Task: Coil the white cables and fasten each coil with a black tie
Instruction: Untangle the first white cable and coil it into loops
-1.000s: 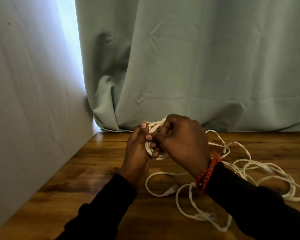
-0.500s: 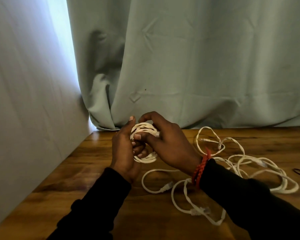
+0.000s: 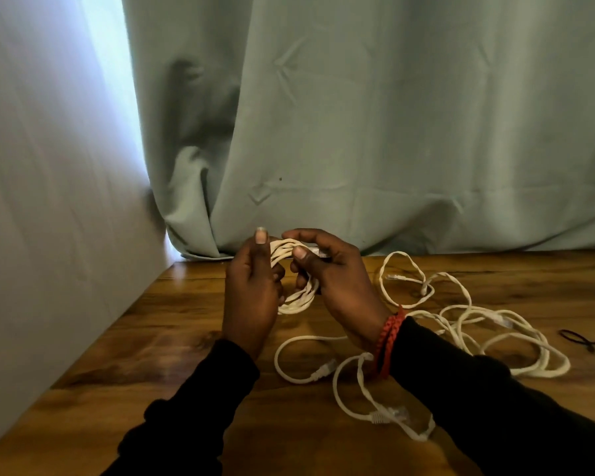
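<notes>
Fingers [image 3: 303, 252] of both raised hands pinch the white coil [image 3: 298, 298].

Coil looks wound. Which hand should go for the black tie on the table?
Probably the right hand: the black tie lies at the table's far right edge, on its side. The left hand already grips the coil and could keep holding it.

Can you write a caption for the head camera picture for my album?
Two hands, left and right, hold a white cable coil above a wooden table.
</notes>
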